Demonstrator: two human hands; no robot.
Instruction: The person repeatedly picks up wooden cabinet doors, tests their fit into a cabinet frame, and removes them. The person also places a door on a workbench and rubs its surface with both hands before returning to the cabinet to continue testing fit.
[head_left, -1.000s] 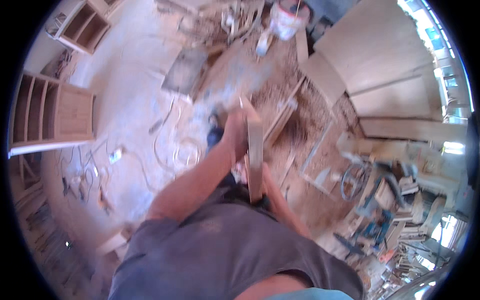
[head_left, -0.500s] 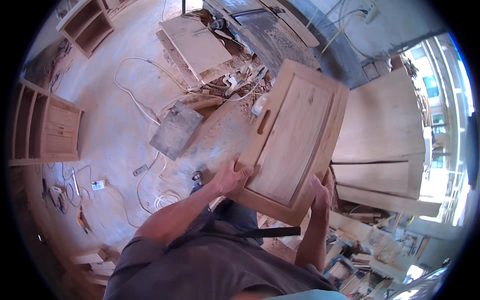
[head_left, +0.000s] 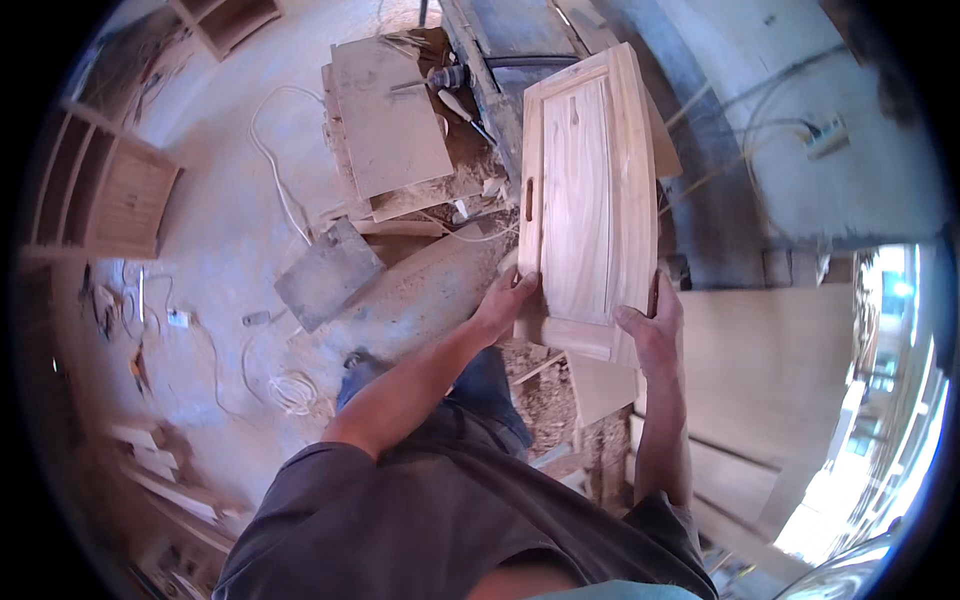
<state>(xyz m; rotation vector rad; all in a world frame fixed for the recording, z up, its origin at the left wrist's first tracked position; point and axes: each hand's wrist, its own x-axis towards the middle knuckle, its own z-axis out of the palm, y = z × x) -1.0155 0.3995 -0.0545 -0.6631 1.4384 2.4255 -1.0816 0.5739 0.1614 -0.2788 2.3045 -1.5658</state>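
**Panel door held by its lower end above the workshop floor**

Between my two hands, in front of my chest, I carry a pale, rectangular wooden cabinet door with a raised frame and a flat centre panel (head_left: 590, 190). My left hand (head_left: 510, 300) clasps the lower left stile, fingers wrapped over its edge; my right hand (head_left: 650, 330) clamps the lower right corner, thumb on the face. Both hands are closed firmly on the wood. The door reaches away from me, its far end over a dark, dusty workbench (head_left: 500, 70).

To handle this well, I judge that I should keep both grips low and even, so the long far end does not dip or swing into the bench, and watch my footing among the white cables (head_left: 275, 170) and the grey square slab (head_left: 330, 275) on the floor.

As for containers, an open wooden shelf cabinet (head_left: 100, 190) stands at the left; I cannot tell whether anything lies in its compartments. A flat brown board (head_left: 390, 120) lies on a low stack nearby.
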